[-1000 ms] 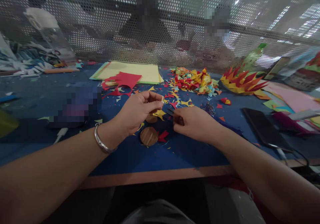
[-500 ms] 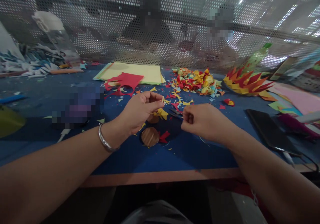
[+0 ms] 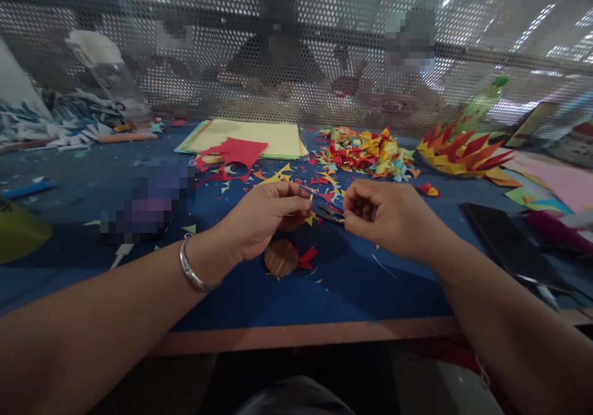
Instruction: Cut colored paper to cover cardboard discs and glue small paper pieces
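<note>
My left hand [image 3: 264, 217], with a silver bangle on its wrist, is closed in a pinch on a small yellow paper piece [image 3: 310, 217] just above the blue table [image 3: 241, 291]. Close to its right, my right hand [image 3: 389, 217] is curled shut, and what its fingers hold is hidden. A thin blue strip [image 3: 324, 197] runs between the two hands. A dark tool [image 3: 330, 215], perhaps scissors, lies under the gap. A round brown wooden disc [image 3: 281, 257] and a red scrap [image 3: 306, 257] lie just below my left hand.
Yellow sheets [image 3: 259, 137] and a cut red sheet [image 3: 231, 152] lie behind, with a scrap pile [image 3: 370, 149], a spiky red-yellow paper piece [image 3: 463, 149], a phone [image 3: 504, 242] and pink paper [image 3: 556, 180] to the right. People sit behind a perforated screen [image 3: 185, 81].
My right hand has lifted and moved up to the right, then closer to my left hand. My left hand's fingers have closed tighter and dropped a little. The view shifted slightly.
</note>
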A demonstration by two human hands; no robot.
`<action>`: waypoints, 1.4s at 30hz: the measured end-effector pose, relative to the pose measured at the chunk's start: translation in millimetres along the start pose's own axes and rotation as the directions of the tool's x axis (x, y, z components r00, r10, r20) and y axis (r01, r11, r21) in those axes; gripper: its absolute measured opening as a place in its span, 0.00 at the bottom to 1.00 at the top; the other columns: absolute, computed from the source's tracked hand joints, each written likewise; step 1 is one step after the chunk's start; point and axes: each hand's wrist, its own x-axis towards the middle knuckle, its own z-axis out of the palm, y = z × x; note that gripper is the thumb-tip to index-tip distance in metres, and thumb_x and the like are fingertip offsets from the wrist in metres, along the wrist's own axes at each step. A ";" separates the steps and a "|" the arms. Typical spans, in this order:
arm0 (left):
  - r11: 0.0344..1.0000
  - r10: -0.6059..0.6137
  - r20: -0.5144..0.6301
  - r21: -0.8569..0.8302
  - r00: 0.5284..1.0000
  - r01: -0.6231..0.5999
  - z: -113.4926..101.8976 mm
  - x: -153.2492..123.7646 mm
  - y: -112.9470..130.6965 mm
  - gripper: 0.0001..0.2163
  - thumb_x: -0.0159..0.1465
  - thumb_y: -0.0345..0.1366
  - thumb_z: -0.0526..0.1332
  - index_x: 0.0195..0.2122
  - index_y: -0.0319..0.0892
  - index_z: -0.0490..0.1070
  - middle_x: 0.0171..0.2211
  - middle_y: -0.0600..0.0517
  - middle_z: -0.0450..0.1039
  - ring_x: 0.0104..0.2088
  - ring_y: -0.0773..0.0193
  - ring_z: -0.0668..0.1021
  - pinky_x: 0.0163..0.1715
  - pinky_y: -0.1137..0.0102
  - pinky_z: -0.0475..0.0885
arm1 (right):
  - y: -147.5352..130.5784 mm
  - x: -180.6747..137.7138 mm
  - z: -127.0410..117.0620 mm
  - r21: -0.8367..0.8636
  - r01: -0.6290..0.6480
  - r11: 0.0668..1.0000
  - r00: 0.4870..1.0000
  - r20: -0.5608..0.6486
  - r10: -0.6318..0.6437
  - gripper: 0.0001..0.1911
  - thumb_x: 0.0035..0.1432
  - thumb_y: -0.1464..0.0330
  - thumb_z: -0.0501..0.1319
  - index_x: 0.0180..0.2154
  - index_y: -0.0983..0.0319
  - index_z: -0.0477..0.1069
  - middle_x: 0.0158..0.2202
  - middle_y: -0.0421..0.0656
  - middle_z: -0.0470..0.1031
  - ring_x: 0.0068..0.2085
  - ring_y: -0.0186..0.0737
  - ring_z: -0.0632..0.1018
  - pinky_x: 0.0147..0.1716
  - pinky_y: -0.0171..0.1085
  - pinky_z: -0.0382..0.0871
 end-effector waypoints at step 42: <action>0.990 0.020 0.095 0.140 0.995 -0.033 -9.0 -3.1 6.1 0.12 0.50 0.39 0.76 0.27 0.39 0.76 0.28 0.49 0.80 0.30 0.66 0.80 0.34 0.71 0.73 | 2.0 2.6 0.6 0.047 0.028 0.999 0.987 0.156 -0.035 0.02 0.52 0.72 0.60 0.30 0.60 0.68 0.23 0.35 0.67 0.23 0.30 0.66 0.24 0.31 0.60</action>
